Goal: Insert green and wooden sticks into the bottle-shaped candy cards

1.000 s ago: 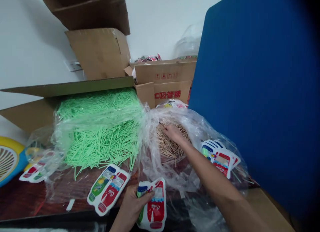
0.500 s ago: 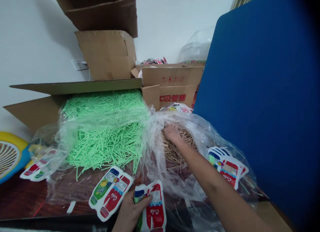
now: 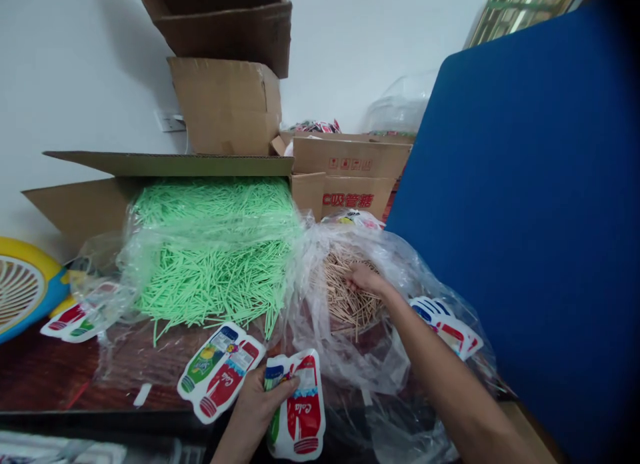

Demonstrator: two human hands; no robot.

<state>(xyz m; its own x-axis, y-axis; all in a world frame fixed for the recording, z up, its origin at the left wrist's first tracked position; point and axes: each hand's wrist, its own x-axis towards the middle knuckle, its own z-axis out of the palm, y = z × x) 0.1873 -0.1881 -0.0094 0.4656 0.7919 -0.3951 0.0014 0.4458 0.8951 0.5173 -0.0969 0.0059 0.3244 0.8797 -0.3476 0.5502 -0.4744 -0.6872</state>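
- My left hand (image 3: 255,404) pinched a cola-printed pouch (image 3: 306,411), thumb over its front, by the near edge of the table (image 3: 43,391).
- My right hand (image 3: 364,278) was down among the brown sticks (image 3: 345,311), fingers curled; whether they gripped any, I could not tell.
- Such thin sticks, I judged, wanted a light fingertip pinch; a hard grab could snap them or drag up a tangle.
- The pouch seemed to want steadying without squeezing, lest it crease.
- The brown sticks lay in a loose heap, clear plastic (image 3: 413,261) bunched around them; its folds could snag my wrist.
- To their left, a carton (image 3: 83,201) lay with flaps spread, green sticks (image 3: 215,277) spilling forward with its clear liner.
- A second pouch (image 3: 233,377) lay just beside my left hand; overlapping pouches (image 3: 465,341) lay past my right forearm.
- Behind stood a red-printed carton (image 3: 350,164), its inside mostly hidden.
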